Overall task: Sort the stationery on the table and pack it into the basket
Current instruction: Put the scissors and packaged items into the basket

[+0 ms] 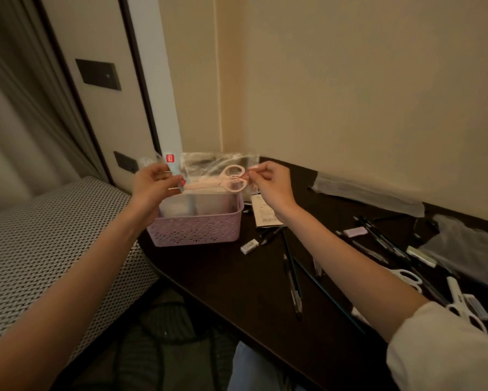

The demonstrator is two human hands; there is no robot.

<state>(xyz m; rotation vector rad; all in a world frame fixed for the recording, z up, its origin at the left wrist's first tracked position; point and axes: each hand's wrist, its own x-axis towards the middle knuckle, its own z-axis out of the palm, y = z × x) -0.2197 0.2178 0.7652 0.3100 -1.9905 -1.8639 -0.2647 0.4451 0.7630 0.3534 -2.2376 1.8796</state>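
Both hands hold a pair of pink scissors [221, 182] in a clear plastic sleeve [217, 165] just above the lilac basket [195, 228], which sits at about ten o'clock on the dark worktop [237, 277]: the left hand [152, 184] grips the blade end, the right hand [268, 183] pinches the sleeve by the handles. The slippery sleeve could slide from so light a pinch, or snag on the packs already standing in the basket. A red tag [169, 158] at the sleeve's eleven o'clock corner carries white lettering too small to read.

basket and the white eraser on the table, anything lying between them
Nothing: in the head view only bare dark table separates the lilac basket from the white eraser.
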